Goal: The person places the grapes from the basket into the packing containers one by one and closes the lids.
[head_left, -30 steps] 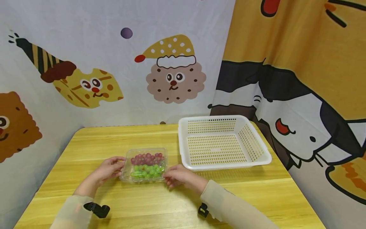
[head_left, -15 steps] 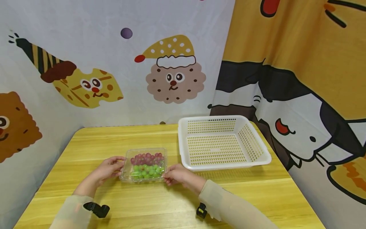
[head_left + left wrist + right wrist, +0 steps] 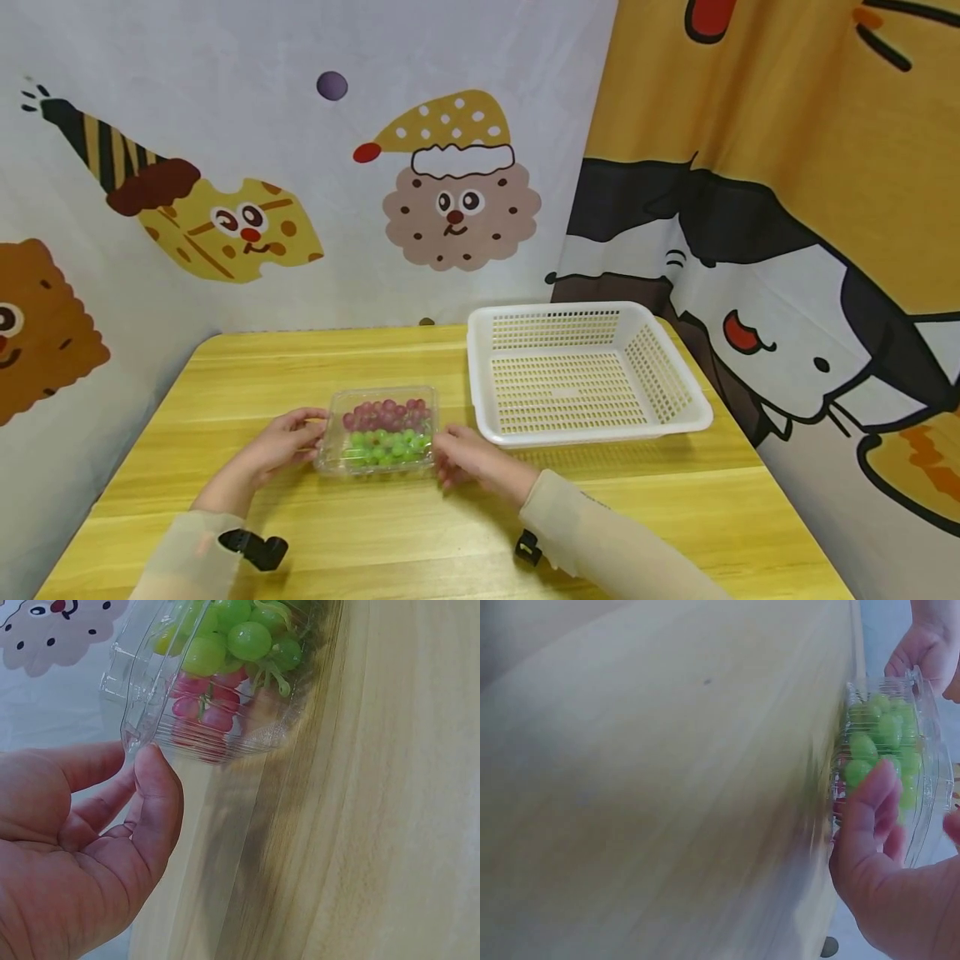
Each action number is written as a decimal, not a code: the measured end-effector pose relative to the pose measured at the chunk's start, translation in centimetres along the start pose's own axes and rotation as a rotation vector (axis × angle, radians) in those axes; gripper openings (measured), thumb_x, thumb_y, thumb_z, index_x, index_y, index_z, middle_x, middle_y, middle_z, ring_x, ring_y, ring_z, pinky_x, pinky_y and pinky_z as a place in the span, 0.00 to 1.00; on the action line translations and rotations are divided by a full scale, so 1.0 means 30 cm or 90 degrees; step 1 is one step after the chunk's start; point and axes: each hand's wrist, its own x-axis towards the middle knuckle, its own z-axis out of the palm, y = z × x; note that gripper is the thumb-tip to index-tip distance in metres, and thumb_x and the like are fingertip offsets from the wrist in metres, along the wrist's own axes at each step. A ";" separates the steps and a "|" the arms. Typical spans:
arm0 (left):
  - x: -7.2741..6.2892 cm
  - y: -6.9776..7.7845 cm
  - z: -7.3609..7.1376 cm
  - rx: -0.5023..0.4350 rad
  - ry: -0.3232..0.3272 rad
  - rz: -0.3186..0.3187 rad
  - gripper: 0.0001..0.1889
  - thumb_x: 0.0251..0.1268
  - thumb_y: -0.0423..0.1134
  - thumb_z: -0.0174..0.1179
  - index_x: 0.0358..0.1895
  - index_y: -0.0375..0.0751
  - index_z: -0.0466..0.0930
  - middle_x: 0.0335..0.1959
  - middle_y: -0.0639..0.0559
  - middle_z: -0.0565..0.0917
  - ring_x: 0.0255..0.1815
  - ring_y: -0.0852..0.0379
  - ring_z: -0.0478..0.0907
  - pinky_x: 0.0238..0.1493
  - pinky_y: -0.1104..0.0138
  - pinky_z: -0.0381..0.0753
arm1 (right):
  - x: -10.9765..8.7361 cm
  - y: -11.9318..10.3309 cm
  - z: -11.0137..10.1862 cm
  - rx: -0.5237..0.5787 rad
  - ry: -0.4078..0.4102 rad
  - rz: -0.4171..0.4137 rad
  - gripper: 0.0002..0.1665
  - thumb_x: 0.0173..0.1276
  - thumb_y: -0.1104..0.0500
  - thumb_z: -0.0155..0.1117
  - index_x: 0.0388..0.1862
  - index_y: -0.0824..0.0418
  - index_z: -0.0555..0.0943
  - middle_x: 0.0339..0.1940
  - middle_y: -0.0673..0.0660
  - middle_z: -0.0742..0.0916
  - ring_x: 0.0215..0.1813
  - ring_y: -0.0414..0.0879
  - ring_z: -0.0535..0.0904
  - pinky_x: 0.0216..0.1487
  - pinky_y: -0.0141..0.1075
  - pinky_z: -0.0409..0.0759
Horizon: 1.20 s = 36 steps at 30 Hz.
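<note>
A clear plastic clamshell box [image 3: 339, 468] sits on the table with its lid down. Inside it, red-purple grapes [image 3: 386, 414] lie at the back and green grapes [image 3: 386, 448] in front. My left hand [image 3: 283, 443] pinches the rim at the box's left side between thumb and finger, as the left wrist view shows. At the opposite side, my right hand [image 3: 468, 457] is beside the near right corner. Its fingers [image 3: 864, 802] are loosely bent and overlap the box wall in the right wrist view, and the thumb stands apart from them.
A white perforated plastic basket [image 3: 592, 435] stands on the back right of the wooden table [image 3: 420, 542], just beyond my right hand. Behind the table hangs a curtain [image 3: 270, 50] printed with cartoons. Each wrist carries a black strap mount.
My right hand has loosened from the box's near right corner and shifted slightly right and back. My left hand and the box stay nearly in place.
</note>
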 end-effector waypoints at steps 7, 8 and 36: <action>0.006 -0.003 0.005 0.002 0.011 -0.005 0.25 0.76 0.39 0.44 0.67 0.26 0.54 0.39 0.50 0.74 0.34 0.62 0.74 0.36 0.71 0.80 | 0.039 -0.001 0.017 0.059 0.050 -0.026 0.08 0.68 0.58 0.47 0.36 0.63 0.68 0.21 0.51 0.73 0.18 0.41 0.70 0.17 0.30 0.75; 0.007 -0.004 0.005 0.001 0.011 -0.006 0.25 0.76 0.39 0.44 0.68 0.26 0.54 0.39 0.50 0.74 0.34 0.62 0.74 0.35 0.71 0.80 | 0.042 0.000 0.018 0.062 0.054 -0.032 0.08 0.70 0.58 0.46 0.36 0.63 0.68 0.22 0.51 0.73 0.18 0.41 0.70 0.17 0.30 0.75; -0.087 -0.060 -0.059 -0.057 -0.211 -0.088 0.19 0.74 0.45 0.46 0.53 0.30 0.70 0.41 0.48 0.82 0.41 0.60 0.81 0.41 0.70 0.82 | 0.041 -0.009 0.024 0.066 0.072 -0.054 0.08 0.75 0.60 0.45 0.41 0.65 0.69 0.21 0.52 0.73 0.18 0.40 0.70 0.18 0.28 0.75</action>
